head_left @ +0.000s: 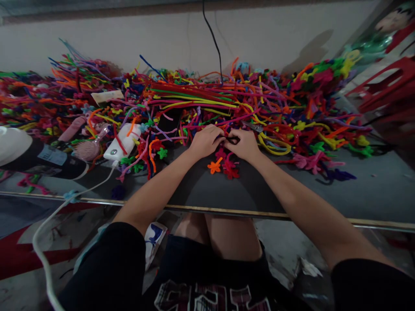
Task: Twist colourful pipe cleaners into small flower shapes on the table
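Note:
My left hand (207, 141) and my right hand (242, 144) meet above the near side of the dark table, fingertips almost touching. The right one is closed round a small black thing (233, 139) whose kind I cannot make out. Fingers of the left hand are pinched together at its other side; what they hold is hidden. Just below the hands lie an orange pipe-cleaner flower (214, 166) and a red pipe-cleaner flower (231, 170). Beyond my right hand a grey metal blade-like piece (254, 126) lies among pipe cleaners.
A long heap of coloured pipe cleaners (194, 97) runs along the wall. At left are a white device (121, 142) with a cable, a pink hairbrush (89, 149) and a large black-and-white bottle (42, 155). A red plastic chair (389, 82) stands at right.

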Tool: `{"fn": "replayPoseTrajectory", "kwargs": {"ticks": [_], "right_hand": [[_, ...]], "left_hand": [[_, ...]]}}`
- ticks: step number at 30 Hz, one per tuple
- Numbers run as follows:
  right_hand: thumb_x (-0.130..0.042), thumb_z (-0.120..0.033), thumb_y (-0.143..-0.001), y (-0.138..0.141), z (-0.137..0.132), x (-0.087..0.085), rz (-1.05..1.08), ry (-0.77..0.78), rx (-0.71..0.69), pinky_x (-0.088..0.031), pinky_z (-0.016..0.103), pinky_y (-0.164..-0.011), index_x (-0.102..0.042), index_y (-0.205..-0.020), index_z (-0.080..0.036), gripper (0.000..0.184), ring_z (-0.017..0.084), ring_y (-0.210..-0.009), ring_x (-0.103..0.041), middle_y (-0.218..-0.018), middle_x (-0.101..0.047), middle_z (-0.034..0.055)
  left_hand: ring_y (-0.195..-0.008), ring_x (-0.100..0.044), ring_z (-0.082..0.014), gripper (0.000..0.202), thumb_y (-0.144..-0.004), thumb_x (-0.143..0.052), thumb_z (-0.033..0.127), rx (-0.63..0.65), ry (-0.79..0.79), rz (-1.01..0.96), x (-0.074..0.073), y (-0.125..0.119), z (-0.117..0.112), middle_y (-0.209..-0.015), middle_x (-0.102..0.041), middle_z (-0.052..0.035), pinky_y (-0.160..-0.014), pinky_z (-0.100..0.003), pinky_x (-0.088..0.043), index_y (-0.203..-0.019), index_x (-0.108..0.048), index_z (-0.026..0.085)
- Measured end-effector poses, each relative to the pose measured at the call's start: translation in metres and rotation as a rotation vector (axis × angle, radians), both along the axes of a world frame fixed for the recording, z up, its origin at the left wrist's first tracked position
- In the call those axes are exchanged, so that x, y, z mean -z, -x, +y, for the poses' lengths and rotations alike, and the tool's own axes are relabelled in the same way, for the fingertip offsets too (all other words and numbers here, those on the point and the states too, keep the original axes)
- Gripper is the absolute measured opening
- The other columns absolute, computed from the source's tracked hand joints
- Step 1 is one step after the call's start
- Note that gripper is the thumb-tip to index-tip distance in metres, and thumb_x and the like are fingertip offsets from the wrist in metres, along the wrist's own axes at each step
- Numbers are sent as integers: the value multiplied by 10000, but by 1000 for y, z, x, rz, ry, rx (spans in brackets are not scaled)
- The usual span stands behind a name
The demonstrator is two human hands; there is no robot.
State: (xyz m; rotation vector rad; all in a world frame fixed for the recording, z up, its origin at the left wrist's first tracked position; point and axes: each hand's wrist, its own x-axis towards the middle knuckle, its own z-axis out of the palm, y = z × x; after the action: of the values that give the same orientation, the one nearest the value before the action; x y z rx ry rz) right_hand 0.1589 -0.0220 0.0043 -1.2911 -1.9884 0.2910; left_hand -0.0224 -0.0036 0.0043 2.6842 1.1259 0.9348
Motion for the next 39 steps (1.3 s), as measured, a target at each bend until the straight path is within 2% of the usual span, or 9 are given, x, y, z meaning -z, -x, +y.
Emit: {"fn": "replayPoseTrajectory", "kwargs": {"ticks": [4, 10, 20, 26, 32, 39], "right_hand": [[-637, -302, -705, 0, 0, 1, -18, 20, 9, -331, 272, -557, -596, -656, -191, 128, 122, -524, -458, -521, -491, -27], [-548, -391, -846, -2, 3, 7, -30, 5, -12, -360, 273, -569, -692, -832, -192, 246, 141, -556, -510, -586, -571, 2], [-533, -328, -851, -2, 4, 10, -75, -14, -2, -381, 289, -575, -718, -919, -191, 240, 173, -620, -582, -737, -700, 48], [-542, -328, -830, -2, 4, 10, -94, -20, 5, -375, 286, -569, -716, -868, -190, 225, 169, -603, -570, -661, -660, 34], [-564, -359, -818, -1, 3, 9, -116, 4, 12, -350, 278, -548, -712, -848, -202, 218, 165, -594, -558, -641, -645, 25], [-557, -378, -835, -1, 2, 8, -148, 2, -10, -332, 276, -537, -707, -803, -207, 230, 156, -572, -542, -622, -637, 22]], "left_hand": [[-1014, -596, -204, 174, -936, -496, 296, 11, -14, 10, 1, 0, 0, -977, -676, -74, -837, -318, -464, -960, -620, 177], [-921, -621, -170, 160, -914, -548, 315, -55, 66, -150, 8, -1, 8, -929, -685, -53, -811, -292, -476, -952, -623, 178], [-815, -633, -127, 105, -868, -609, 239, 0, 234, -305, 5, -2, 10, -880, -699, -17, -791, -266, -488, -948, -653, 188], [-837, -611, -139, 83, -866, -607, 243, 9, 175, -242, 5, -1, 10, -869, -686, -24, -798, -276, -475, -905, -644, 179], [-960, -594, -171, 107, -906, -549, 256, 27, 122, -110, 5, 1, 10, -948, -674, -47, -840, -297, -456, -939, -625, 189], [-959, -588, -180, 87, -891, -590, 279, -39, 151, -21, 1, 0, 8, -945, -662, -46, -747, -272, -449, -905, -618, 199]]}}
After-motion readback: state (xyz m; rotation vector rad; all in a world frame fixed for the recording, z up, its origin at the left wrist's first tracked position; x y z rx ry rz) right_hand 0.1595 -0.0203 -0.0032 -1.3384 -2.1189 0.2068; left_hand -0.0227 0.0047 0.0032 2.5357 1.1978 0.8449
